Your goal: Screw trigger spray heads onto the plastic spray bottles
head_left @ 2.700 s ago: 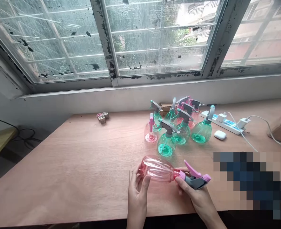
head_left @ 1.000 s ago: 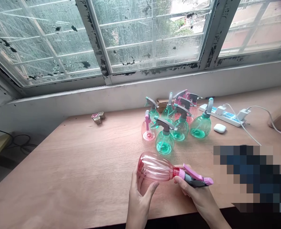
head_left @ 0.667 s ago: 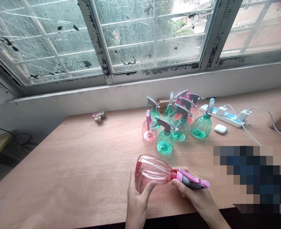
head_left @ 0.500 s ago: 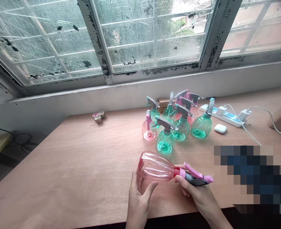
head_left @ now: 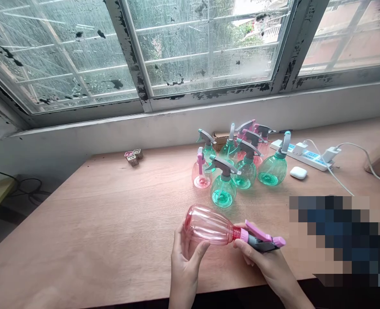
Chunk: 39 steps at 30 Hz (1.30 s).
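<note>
I hold a clear pink spray bottle [head_left: 207,225] on its side just above the wooden table [head_left: 112,223], base pointing left. My left hand [head_left: 186,257] cups the round body from below, thumb and fingers curled round it. My right hand [head_left: 257,257] grips the neck and the pink and grey trigger head [head_left: 262,241], which points right. Behind the bottle stands a cluster of several spray bottles [head_left: 241,161], green ones and pink ones, upright on the table.
A white power strip [head_left: 305,156] with plugs and cables lies at the back right, a small white case [head_left: 298,172] in front of it. Small blocks [head_left: 133,156] sit at the back left. A blurred patch covers the right front. Windows run along the far wall.
The bottle has rocked slightly in my hands, its trigger head dipping and rising. Both hands keep their hold in about the same place.
</note>
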Motion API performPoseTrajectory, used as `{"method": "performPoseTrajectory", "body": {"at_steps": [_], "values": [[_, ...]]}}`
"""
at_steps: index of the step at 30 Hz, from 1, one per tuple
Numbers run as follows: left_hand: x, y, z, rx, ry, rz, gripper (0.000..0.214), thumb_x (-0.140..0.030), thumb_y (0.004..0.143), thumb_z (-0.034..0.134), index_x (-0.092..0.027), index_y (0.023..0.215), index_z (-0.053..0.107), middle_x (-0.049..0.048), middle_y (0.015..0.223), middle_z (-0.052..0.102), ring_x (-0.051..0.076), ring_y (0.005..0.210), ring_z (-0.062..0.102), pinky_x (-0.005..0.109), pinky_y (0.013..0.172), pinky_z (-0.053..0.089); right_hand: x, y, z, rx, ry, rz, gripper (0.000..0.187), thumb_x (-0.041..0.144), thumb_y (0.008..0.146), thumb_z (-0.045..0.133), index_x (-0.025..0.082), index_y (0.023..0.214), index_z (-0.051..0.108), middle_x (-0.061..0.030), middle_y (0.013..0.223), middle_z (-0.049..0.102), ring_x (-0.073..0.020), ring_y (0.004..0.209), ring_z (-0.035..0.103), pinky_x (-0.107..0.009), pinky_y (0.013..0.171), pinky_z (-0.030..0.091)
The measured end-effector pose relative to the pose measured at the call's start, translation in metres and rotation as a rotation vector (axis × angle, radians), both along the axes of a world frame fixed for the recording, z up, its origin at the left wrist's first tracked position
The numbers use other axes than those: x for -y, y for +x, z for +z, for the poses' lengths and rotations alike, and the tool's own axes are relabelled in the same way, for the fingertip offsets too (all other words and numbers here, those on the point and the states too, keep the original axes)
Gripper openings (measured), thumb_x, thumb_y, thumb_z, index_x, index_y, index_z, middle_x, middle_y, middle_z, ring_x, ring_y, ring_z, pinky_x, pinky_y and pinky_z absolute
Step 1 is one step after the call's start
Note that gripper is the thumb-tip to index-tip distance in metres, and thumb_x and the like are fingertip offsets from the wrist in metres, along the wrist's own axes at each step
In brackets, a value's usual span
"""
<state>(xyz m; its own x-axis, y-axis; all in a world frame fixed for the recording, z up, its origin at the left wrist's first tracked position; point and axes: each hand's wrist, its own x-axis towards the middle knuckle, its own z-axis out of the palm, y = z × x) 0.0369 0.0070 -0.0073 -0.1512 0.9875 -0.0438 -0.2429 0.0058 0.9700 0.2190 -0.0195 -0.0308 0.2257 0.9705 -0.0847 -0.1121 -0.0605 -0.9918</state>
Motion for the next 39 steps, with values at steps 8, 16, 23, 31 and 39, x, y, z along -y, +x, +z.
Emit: {"method": "performPoseTrajectory", "body": {"at_steps": [8,16,23,31,39], "values": [[-0.001,-0.001,-0.01,-0.04,0.012,-0.011,0.069,-0.033,0.071,0.091,-0.028,0.135,0.065,0.01,0.148,0.063,0.035,0.142,0.056,0.048,0.122,0.041,0.0,0.0,-0.003,-0.049,-0.008,-0.039,0.044,0.058,0.082,0.082,0.027,0.112,0.076,0.0037,0.065,0.059,-0.0136,0.052,0.042,-0.029,0.052,0.038],[0.001,0.002,0.004,-0.031,0.012,-0.015,0.075,-0.046,0.076,0.087,-0.026,0.142,0.058,0.0116,0.148,0.064,0.037,0.144,0.053,0.048,0.121,0.043,-0.001,-0.005,0.02,0.049,0.084,0.039,0.034,0.052,0.08,0.082,0.025,0.099,0.077,-0.0035,0.092,0.073,-0.0279,0.093,0.07,-0.033,0.08,0.056],[0.0,0.002,0.004,-0.091,0.031,-0.008,0.07,-0.035,0.072,0.09,-0.027,0.136,0.064,0.0085,0.146,0.066,0.036,0.146,0.051,0.047,0.124,0.039,-0.001,-0.002,0.015,0.076,0.012,-0.01,0.037,0.05,0.082,0.081,0.026,0.11,0.079,0.0044,0.064,0.057,-0.0185,0.061,0.055,-0.03,0.061,0.048],[0.001,-0.004,-0.008,-0.09,0.048,-0.078,0.079,-0.034,0.076,0.089,-0.031,0.146,0.055,0.0088,0.155,0.057,0.033,0.148,0.049,0.047,0.126,0.036,0.0,0.0,0.012,0.061,0.021,0.017,0.034,0.048,0.085,0.079,0.025,0.11,0.077,0.0047,0.065,0.056,-0.0142,0.056,0.044,-0.028,0.054,0.04],[0.001,-0.001,-0.003,-0.045,0.021,-0.016,0.078,-0.039,0.073,0.091,-0.028,0.143,0.06,0.0087,0.152,0.061,0.036,0.148,0.048,0.045,0.125,0.037,0.0,-0.002,0.012,0.073,0.063,0.042,0.028,0.043,0.083,0.082,0.028,0.106,0.079,0.0018,0.081,0.069,-0.0183,0.068,0.06,-0.028,0.064,0.05]]}}
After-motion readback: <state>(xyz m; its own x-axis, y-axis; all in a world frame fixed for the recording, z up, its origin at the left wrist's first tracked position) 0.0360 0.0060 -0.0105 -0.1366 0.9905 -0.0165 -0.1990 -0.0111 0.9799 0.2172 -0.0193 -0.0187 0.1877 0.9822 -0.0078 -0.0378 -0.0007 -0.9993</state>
